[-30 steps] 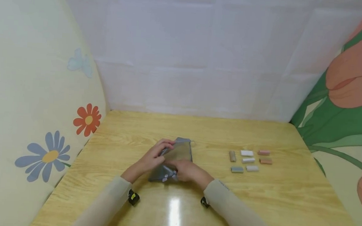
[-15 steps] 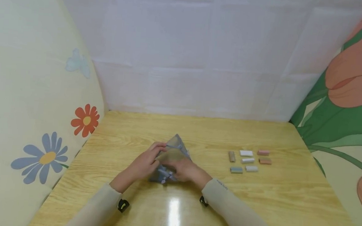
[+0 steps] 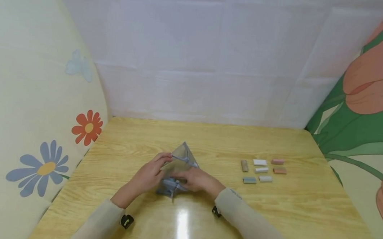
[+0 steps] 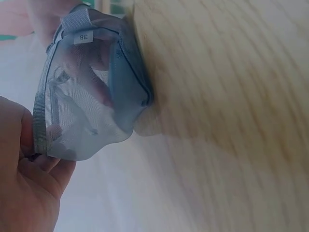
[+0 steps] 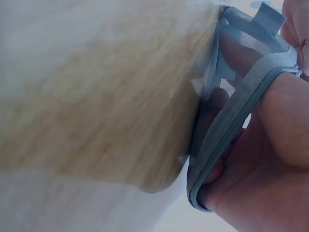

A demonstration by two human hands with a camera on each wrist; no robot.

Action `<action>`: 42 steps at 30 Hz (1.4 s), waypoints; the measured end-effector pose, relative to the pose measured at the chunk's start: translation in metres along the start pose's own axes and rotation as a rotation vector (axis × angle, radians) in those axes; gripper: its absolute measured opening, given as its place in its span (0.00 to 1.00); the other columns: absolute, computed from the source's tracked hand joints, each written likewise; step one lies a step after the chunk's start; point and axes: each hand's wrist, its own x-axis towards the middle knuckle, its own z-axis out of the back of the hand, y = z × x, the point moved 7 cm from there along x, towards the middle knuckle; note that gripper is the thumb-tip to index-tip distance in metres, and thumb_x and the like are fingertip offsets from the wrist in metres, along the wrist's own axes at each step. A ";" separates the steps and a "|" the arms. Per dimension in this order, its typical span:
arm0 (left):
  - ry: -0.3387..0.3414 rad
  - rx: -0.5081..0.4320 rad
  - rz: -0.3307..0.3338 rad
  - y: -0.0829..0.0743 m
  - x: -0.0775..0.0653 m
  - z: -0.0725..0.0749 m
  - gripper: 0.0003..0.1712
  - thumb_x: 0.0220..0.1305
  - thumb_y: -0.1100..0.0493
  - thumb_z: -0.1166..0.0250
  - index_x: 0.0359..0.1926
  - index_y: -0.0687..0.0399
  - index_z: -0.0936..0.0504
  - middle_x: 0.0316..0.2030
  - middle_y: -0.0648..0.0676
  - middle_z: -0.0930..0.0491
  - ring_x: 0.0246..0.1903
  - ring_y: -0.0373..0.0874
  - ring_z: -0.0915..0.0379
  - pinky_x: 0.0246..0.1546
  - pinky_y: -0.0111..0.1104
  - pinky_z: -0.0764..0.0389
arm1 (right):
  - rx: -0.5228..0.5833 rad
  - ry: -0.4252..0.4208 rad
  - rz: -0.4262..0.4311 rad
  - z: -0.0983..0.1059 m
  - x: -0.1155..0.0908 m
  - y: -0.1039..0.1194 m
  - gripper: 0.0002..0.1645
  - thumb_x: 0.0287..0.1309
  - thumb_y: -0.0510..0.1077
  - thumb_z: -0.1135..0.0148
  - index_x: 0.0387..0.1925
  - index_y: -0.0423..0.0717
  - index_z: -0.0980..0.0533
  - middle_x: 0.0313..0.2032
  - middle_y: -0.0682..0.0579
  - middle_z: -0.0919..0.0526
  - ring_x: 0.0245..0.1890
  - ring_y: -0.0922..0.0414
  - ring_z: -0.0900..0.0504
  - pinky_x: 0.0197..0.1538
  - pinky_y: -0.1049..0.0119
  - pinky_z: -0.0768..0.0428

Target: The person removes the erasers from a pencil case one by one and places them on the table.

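A grey-blue mesh zip pouch (image 3: 182, 151) stands propped between both hands on the table. My left hand (image 3: 144, 176) pinches its zip-edged rim at the left; the left wrist view shows thumb and fingers gripping the pouch's edge (image 4: 40, 116). My right hand (image 3: 199, 179) reaches through the pouch's mouth from the right. Its fingers (image 4: 87, 72) show through the mesh, stretched out and spread inside. In the right wrist view, the zip band (image 5: 236, 111) crosses over the right hand (image 5: 270, 164). A small white label (image 4: 83, 37) is sewn by the rim.
Several small stick-like blocks lie at the right of the wooden table (image 3: 303, 212), among them a tan one (image 3: 244, 165), a pink one (image 3: 277, 161), an orange one (image 3: 279, 170) and a blue-green one (image 3: 249, 180). White cloth (image 3: 197, 62) hangs behind; flower-printed panels flank both sides.
The pouch has gone from flatter to peaked and bulging, its far corner now pointing up. My left hand has shifted slightly left and nearer, drawing its edge along; my right hand stays inside.
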 end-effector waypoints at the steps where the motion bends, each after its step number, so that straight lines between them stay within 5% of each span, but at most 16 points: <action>1: -0.001 -0.004 0.000 0.000 0.000 0.000 0.24 0.61 0.75 0.42 0.59 0.65 0.22 0.65 0.59 0.28 0.65 0.56 0.30 0.59 0.49 0.23 | 0.008 0.004 0.006 0.000 0.000 0.000 0.33 0.66 0.44 0.37 0.70 0.69 0.30 0.33 0.52 0.15 0.25 0.61 0.29 0.37 0.68 0.25; 9: 0.014 -0.010 -0.003 0.002 0.001 0.002 0.24 0.62 0.75 0.44 0.60 0.66 0.23 0.66 0.60 0.29 0.68 0.58 0.34 0.59 0.49 0.23 | 0.100 -0.068 0.021 0.006 -0.003 -0.005 0.16 0.67 0.41 0.38 0.54 0.59 0.22 0.37 0.54 0.15 0.31 0.61 0.23 0.43 0.67 0.21; 21: 0.081 -0.072 0.070 0.006 -0.001 0.003 0.26 0.64 0.70 0.45 0.63 0.66 0.25 0.68 0.56 0.31 0.65 0.53 0.32 0.58 0.49 0.25 | 0.220 -0.133 0.058 0.011 -0.007 -0.014 0.07 0.62 0.37 0.35 0.42 0.47 0.21 0.29 0.57 0.22 0.30 0.63 0.26 0.37 0.70 0.25; 35: 0.080 -0.099 0.046 0.005 0.000 -0.004 0.28 0.62 0.70 0.43 0.65 0.68 0.27 0.67 0.53 0.33 0.65 0.50 0.33 0.61 0.48 0.26 | 0.121 -0.263 -0.087 0.015 -0.008 -0.016 0.11 0.62 0.45 0.31 0.36 0.46 0.26 0.28 0.53 0.20 0.28 0.59 0.24 0.32 0.68 0.24; 42: 0.105 -0.094 0.066 0.003 0.001 -0.009 0.30 0.60 0.68 0.41 0.66 0.67 0.28 0.68 0.52 0.34 0.56 0.46 0.29 0.52 0.41 0.23 | 0.115 -0.214 -0.119 0.011 -0.010 -0.019 0.14 0.58 0.46 0.28 0.34 0.48 0.26 0.27 0.57 0.21 0.28 0.61 0.24 0.32 0.68 0.24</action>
